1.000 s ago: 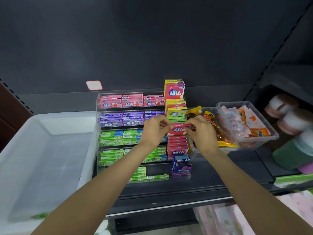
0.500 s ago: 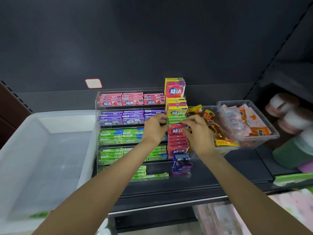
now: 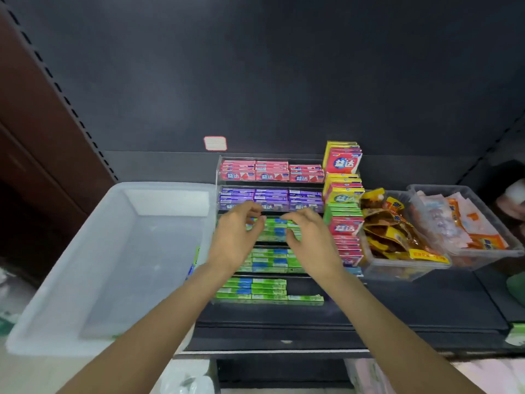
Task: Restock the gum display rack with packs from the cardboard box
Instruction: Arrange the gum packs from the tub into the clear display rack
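The clear tiered gum rack (image 3: 218, 169) stands on the black shelf, with pink packs (image 3: 271, 172) on top, purple packs (image 3: 304, 201) below and green packs (image 3: 274, 233) on the lower tiers. At its right side is a column of upright packs: a red one (image 3: 343, 162) at the top, yellow (image 3: 344, 195), then red (image 3: 345, 228). My left hand (image 3: 237, 234) and right hand (image 3: 308, 240) hover side by side before the upper green tier, fingers loosely curved, nothing visibly held. No cardboard box is in view.
A large white plastic bin (image 3: 85, 265) sits left of the rack. Two clear tubs of snack packets (image 3: 397, 268) (image 3: 483, 251) stand to the right. The black shelf edge (image 3: 284, 341) runs in front, with a dark back wall behind.
Both hands let go of the red pack at the right-hand column, where it now stands. They have moved left in front of the green tier. The view has shifted left.
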Motion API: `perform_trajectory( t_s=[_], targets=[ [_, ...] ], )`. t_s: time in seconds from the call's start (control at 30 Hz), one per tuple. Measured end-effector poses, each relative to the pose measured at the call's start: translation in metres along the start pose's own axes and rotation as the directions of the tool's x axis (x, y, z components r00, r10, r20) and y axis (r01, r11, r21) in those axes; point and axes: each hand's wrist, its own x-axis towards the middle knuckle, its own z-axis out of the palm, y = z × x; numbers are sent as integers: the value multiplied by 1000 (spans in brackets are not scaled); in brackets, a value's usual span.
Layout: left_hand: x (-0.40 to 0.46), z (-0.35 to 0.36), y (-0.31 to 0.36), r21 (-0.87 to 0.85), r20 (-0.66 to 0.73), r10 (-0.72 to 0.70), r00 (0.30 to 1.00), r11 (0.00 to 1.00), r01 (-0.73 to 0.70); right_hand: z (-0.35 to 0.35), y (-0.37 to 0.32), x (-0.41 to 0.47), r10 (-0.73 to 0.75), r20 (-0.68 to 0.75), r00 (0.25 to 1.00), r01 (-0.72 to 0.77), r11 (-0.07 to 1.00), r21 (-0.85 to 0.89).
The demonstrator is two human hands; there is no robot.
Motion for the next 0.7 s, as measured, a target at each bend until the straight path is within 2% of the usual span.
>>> perform_trajectory(
  t_s=[0.17, 0.27, 0.4, 0.57, 0.63, 0.7],
  targets=[
    [-16, -74, -76, 176, -51, -110, 993, 977, 118, 56, -57, 3, -23, 153, 988, 17, 999, 38],
    [-20, -101, -124, 331, 89, -195, 977, 931, 156, 88, -87, 0, 10, 250, 968, -14, 1000, 12],
    [-21, -116, -177, 522, 376, -281, 883, 852, 48, 121, -114, -5, 153, 298, 942, -150, 988, -32],
    [-23, -110, -214, 533, 624, -221, 749, 822, -201, 138, -133, -8, 277, 219, 935, -264, 960, -88],
    [-25, -104, -220, 523, 637, -202, 744, 822, -225, 141, -136, -9, 301, 201, 932, -287, 953, -100],
    [-24, -98, -220, 490, 581, -175, 795, 855, -170, 142, -140, -10, 323, 196, 926, -302, 945, -127]
  ],
)
